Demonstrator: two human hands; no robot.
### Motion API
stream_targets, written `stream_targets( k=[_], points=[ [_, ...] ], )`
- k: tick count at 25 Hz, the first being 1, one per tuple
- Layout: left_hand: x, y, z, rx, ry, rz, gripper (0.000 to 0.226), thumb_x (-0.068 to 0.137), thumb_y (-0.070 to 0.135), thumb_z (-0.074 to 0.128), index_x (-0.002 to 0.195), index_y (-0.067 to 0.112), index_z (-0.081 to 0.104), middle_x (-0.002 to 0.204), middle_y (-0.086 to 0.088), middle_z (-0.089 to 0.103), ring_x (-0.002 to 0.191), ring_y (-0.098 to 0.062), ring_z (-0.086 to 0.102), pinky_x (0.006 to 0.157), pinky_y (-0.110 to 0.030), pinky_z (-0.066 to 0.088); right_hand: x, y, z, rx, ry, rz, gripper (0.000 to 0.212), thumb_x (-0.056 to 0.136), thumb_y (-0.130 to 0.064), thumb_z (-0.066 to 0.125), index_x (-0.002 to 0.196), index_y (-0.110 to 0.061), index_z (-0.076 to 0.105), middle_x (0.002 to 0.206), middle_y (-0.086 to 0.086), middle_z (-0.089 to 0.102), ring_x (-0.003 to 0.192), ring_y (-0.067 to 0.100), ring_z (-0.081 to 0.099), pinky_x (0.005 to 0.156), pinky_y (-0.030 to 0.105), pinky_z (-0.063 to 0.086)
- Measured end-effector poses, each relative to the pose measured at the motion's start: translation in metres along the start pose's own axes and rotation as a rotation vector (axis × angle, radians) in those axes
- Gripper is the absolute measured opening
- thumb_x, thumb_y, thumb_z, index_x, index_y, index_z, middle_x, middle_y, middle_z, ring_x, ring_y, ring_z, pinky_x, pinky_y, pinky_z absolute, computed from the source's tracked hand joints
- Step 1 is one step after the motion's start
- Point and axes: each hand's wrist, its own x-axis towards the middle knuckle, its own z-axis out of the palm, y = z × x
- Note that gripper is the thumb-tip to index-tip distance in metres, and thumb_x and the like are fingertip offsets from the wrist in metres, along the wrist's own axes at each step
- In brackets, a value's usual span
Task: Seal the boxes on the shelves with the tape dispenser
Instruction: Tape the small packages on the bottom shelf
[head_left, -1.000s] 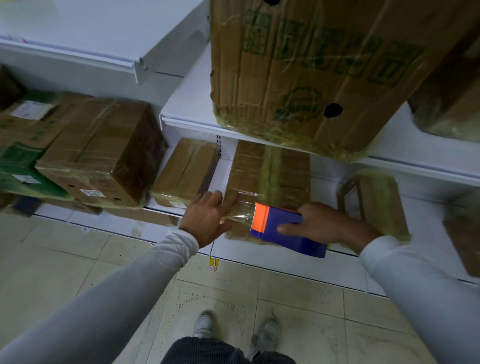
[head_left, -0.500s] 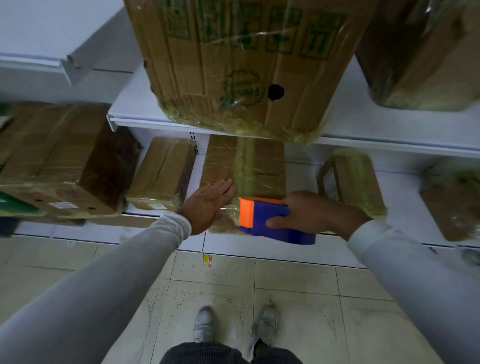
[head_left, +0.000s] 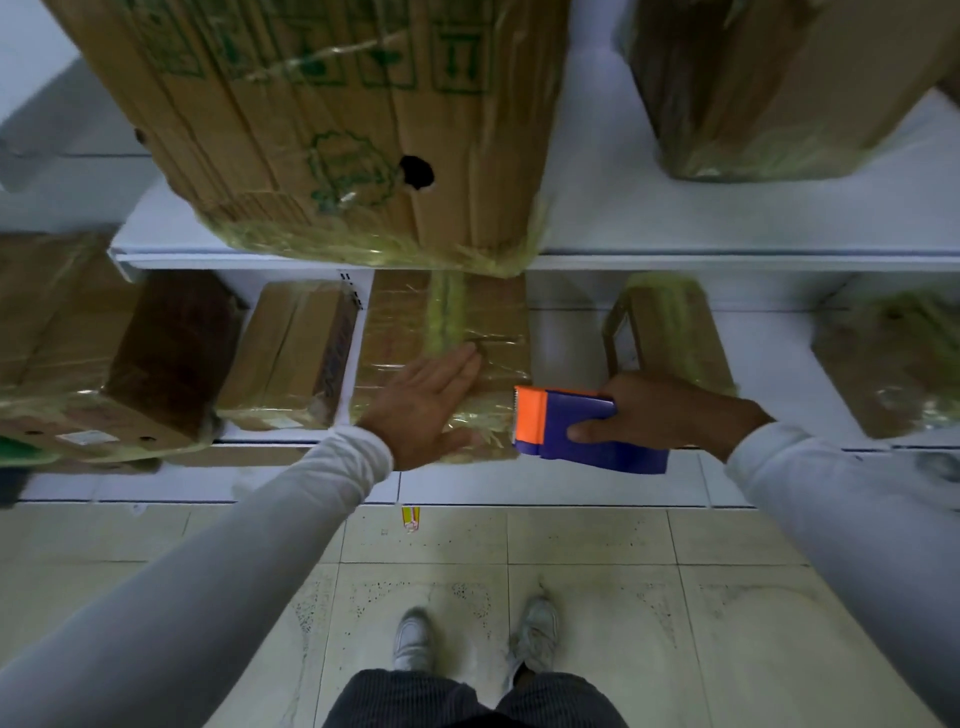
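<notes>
Gripping the tape dispenser (head_left: 582, 434) round its blue body, the right hand (head_left: 670, 415) is holding it at the near right edge of the low-shelf box (head_left: 467, 332). The left hand (head_left: 426, 405) is lying flat on slick film. Cardboard appears stiff, likely light.

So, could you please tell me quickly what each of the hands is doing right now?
Left hand: open, flat on the taped box.
Right hand: grips the tape dispenser.
</notes>
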Motion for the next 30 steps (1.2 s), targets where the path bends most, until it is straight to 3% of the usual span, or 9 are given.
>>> stream_targets(
  k=[2, 6, 10, 13, 17, 21, 24, 27, 30],
  points=[
    [0.013, 0.019, 0.012, 0.096, -0.028, 0.030, 0.074, 0.096, 0.057, 0.022, 0.151, 0.015, -0.003, 0.160, -0.005, -0.004, 0.147, -0.019, 0.000, 0.118, -0.035, -0.002, -0.001, 0.002, 0.002, 0.007, 0.000, -0.004, 0.040, 0.087, -0.057, 0.061, 0.084, -0.017, 0.061, 0.075, 0.003, 0.066, 0.067, 0.020, 0.063, 0.062, 0.027, 0.046],
    [0.014, 0.016, 0.021, 0.137, -0.010, 0.014, 0.060, 0.098, 0.051, 0.013, 0.149, 0.027, -0.006, 0.160, -0.001, -0.001, 0.147, -0.019, 0.003, 0.117, -0.037, 0.002, -0.008, 0.006, 0.005, 0.015, -0.013, -0.065, 0.031, 0.090, -0.054, 0.059, 0.084, -0.023, 0.058, 0.078, 0.002, 0.067, 0.072, 0.021, 0.066, 0.067, 0.032, 0.052],
    [0.014, 0.017, 0.023, 0.130, -0.014, 0.018, 0.054, 0.094, 0.051, 0.002, 0.143, 0.037, -0.015, 0.159, 0.000, -0.002, 0.147, -0.019, 0.004, 0.117, -0.037, 0.003, -0.040, 0.039, -0.009, 0.009, -0.013, 0.000, 0.051, 0.080, -0.070, 0.054, 0.092, -0.020, 0.064, 0.080, 0.006, 0.071, 0.074, 0.023, 0.068, 0.074, 0.042, 0.056],
    [0.013, 0.016, 0.021, 0.098, -0.039, 0.013, 0.053, 0.096, 0.051, 0.009, 0.145, 0.040, -0.008, 0.160, 0.001, -0.001, 0.147, -0.019, 0.004, 0.117, -0.038, 0.001, -0.042, 0.046, -0.004, -0.084, 0.032, 0.097, 0.048, 0.084, -0.068, 0.054, 0.086, -0.021, 0.063, 0.071, 0.002, 0.066, 0.066, 0.019, 0.064, 0.063, 0.033, 0.049],
    [0.017, 0.038, 0.015, 0.034, -0.015, -0.091, 0.059, 0.093, 0.061, 0.023, 0.146, 0.036, 0.025, 0.158, -0.001, 0.017, 0.146, -0.022, 0.015, 0.117, -0.047, 0.010, -0.012, 0.017, 0.019, -0.240, 0.174, 0.167, 0.045, 0.091, -0.059, 0.051, 0.068, -0.021, 0.046, 0.059, -0.003, 0.049, 0.054, 0.012, 0.048, 0.058, 0.028, 0.041],
    [0.017, 0.045, 0.015, 0.085, -0.020, -0.131, 0.054, 0.097, 0.054, 0.018, 0.145, 0.032, 0.028, 0.158, -0.001, 0.017, 0.146, -0.022, 0.013, 0.117, -0.050, 0.007, 0.013, -0.005, 0.044, -0.416, 0.331, 0.233, 0.028, 0.093, -0.044, 0.050, 0.083, -0.019, 0.053, 0.063, -0.004, 0.046, 0.061, 0.017, 0.050, 0.059, 0.028, 0.039],
    [0.009, 0.042, 0.014, 0.038, 0.014, -0.140, 0.058, 0.094, 0.060, 0.022, 0.142, 0.030, 0.034, 0.154, -0.001, 0.028, 0.143, -0.022, 0.021, 0.116, -0.050, 0.009, 0.003, 0.012, 0.052, -0.313, 0.220, 0.324, 0.021, 0.093, -0.042, 0.049, 0.082, -0.025, 0.045, 0.064, -0.003, 0.046, 0.071, 0.023, 0.058, 0.062, 0.028, 0.044],
    [0.030, 0.062, 0.009, 0.004, 0.077, -0.316, 0.087, 0.075, 0.081, 0.028, 0.137, 0.021, 0.038, 0.132, -0.003, 0.047, 0.123, -0.027, 0.043, 0.110, -0.055, 0.022, -0.008, 0.025, 0.057, -0.157, 0.280, 0.359, 0.038, 0.092, -0.057, 0.048, 0.070, -0.027, 0.039, 0.064, -0.002, 0.052, 0.062, 0.017, 0.055, 0.059, 0.026, 0.043],
    [0.052, 0.079, 0.014, 0.033, 0.031, -0.481, 0.097, 0.070, 0.079, 0.041, 0.143, 0.019, 0.024, 0.139, -0.008, 0.037, 0.128, -0.030, 0.035, 0.107, -0.063, 0.017, -0.008, 0.024, 0.060, -0.087, 0.350, 0.365, 0.051, 0.089, -0.065, 0.047, 0.068, -0.019, 0.046, 0.065, 0.000, 0.055, 0.062, 0.017, 0.056, 0.056, 0.026, 0.041]
  ],
)
